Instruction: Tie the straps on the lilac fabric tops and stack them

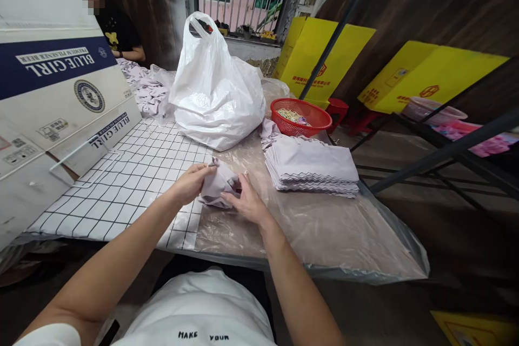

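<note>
Between my two hands, just above the table's front middle, is a small piece of pale lilac fabric (219, 186), partly folded and bunched. My left hand (193, 181) pinches its upper left edge between thumb and fingers. On its right side my right hand (246, 200) grips the cloth with bent fingers and thumb. A tiny light bit shows at the right fingertips, too small to name. Right of my hands lies a neat stack of lilac fabric pieces (312, 165) with wavy edges.
Behind stands a full white plastic bag (221, 92). A red basket (300, 119) holds pale stringy bits. On the left, a cardboard beer box (77, 92) and a white wire frame (87, 165) stand on the checked cloth (133, 173). A dark metal bar (340, 27) slants at right. Another person (121, 35) sits far left.
</note>
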{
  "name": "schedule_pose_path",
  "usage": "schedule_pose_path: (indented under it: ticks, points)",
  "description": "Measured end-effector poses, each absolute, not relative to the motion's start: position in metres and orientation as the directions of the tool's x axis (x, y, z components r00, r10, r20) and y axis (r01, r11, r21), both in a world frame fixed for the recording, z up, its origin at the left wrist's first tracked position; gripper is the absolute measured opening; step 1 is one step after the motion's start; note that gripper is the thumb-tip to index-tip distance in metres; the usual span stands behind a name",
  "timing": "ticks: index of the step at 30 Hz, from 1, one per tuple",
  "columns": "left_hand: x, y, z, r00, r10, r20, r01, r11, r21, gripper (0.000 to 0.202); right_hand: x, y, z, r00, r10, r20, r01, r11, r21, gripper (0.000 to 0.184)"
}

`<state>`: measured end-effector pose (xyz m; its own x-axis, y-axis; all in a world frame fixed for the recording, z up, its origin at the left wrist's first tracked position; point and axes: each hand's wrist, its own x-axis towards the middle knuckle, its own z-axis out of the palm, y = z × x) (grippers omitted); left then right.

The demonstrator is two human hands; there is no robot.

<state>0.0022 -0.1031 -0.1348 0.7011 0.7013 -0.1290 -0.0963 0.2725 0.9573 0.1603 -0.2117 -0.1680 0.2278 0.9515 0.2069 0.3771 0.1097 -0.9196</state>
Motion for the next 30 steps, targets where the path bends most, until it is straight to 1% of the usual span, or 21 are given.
schedule_pose_path:
  ticks: [1, 3, 4, 6, 8, 9, 11, 13, 15, 16, 18, 19, 22, 24, 25, 26, 28, 30]
  points:
    - [0.000, -0.099, -0.131, 0.693, 0.704, -0.154, -0.119, 0.322, 0.939, 0.032, 0.162, -0.214, -0.171, 0.204, 0.962, 0.182, 0.391, 0.091, -0.916, 0.048]
    - [-0.004, -0.091, -0.128, 0.663, 0.723, -0.192, -0.149, 0.378, 0.914, 0.029, 0.164, -0.215, -0.174, 0.151, 0.979, 0.138, 0.380, 0.072, -0.922, 0.036]
    - [-0.005, -0.087, -0.129, 0.647, 0.731, -0.218, -0.140, 0.395, 0.908, 0.028, 0.166, -0.215, -0.174, 0.123, 0.985, 0.122, 0.363, 0.070, -0.929, 0.032]
    - [-0.007, -0.080, -0.135, 0.596, 0.754, -0.276, -0.064, 0.388, 0.920, 0.029, 0.169, -0.214, -0.173, 0.081, 0.991, 0.108, 0.339, 0.075, -0.938, 0.030]
    - [-0.009, -0.076, -0.146, 0.485, 0.825, -0.290, 0.060, 0.299, 0.952, 0.034, 0.172, -0.214, -0.172, 0.086, 0.989, 0.118, 0.367, 0.079, -0.927, 0.033]
    - [-0.011, -0.076, -0.152, 0.412, 0.871, -0.267, 0.124, 0.237, 0.964, 0.038, 0.173, -0.215, -0.172, 0.114, 0.985, 0.128, 0.395, 0.074, -0.916, 0.035]
    - [-0.018, -0.079, -0.163, 0.272, 0.948, -0.167, 0.236, 0.102, 0.966, 0.045, 0.175, -0.218, -0.173, 0.201, 0.967, 0.157, 0.467, 0.047, -0.883, 0.041]
    - [-0.030, -0.086, -0.170, 0.194, 0.979, -0.057, 0.362, -0.017, 0.932, 0.047, 0.176, -0.222, -0.176, 0.270, 0.944, 0.189, 0.548, 0.011, -0.836, 0.041]
    - [-0.043, -0.094, -0.172, 0.215, 0.977, -0.006, 0.517, -0.109, 0.849, 0.045, 0.174, -0.227, -0.179, 0.270, 0.942, 0.200, 0.623, -0.012, -0.782, 0.033]
    - [-0.049, -0.097, -0.171, 0.256, 0.966, -0.020, 0.587, -0.139, 0.797, 0.045, 0.172, -0.228, -0.180, 0.256, 0.947, 0.196, 0.660, -0.023, -0.751, 0.027]
    - [-0.056, -0.102, -0.170, 0.354, 0.928, -0.117, 0.678, -0.168, 0.716, 0.048, 0.166, -0.230, -0.181, 0.233, 0.954, 0.189, 0.741, -0.049, -0.670, 0.019]
    - [-0.056, -0.103, -0.170, 0.396, 0.901, -0.175, 0.696, -0.170, 0.698, 0.049, 0.161, -0.229, -0.181, 0.222, 0.956, 0.190, 0.784, -0.060, -0.618, 0.016]
    - [-0.048, -0.105, -0.174, 0.448, 0.849, -0.280, 0.691, -0.131, 0.711, 0.049, 0.145, -0.224, -0.181, 0.189, 0.961, 0.200, 0.879, -0.076, -0.470, 0.019]
    - [-0.038, -0.105, -0.179, 0.443, 0.838, -0.319, 0.624, -0.033, 0.780, 0.044, 0.137, -0.220, -0.181, 0.162, 0.967, 0.198, 0.898, -0.061, -0.436, 0.012]
    - [-0.034, -0.105, -0.181, 0.445, 0.830, -0.336, 0.569, 0.027, 0.822, 0.041, 0.135, -0.217, -0.180, 0.156, 0.967, 0.203, 0.891, -0.049, -0.451, 0.007]
    - [-0.030, -0.105, -0.183, 0.455, 0.819, -0.349, 0.508, 0.083, 0.858, 0.038, 0.134, -0.215, -0.180, 0.155, 0.965, 0.213, 0.870, -0.031, -0.493, 0.007]
    - [-0.025, -0.104, -0.184, 0.487, 0.793, -0.366, 0.401, 0.170, 0.900, 0.031, 0.138, -0.213, -0.177, 0.187, 0.953, 0.239, 0.768, 0.010, -0.640, 0.015]
    - [-0.025, -0.103, -0.183, 0.533, 0.760, -0.371, 0.269, 0.264, 0.926, 0.025, 0.146, -0.213, -0.174, 0.257, 0.937, 0.237, 0.588, 0.043, -0.808, 0.021]
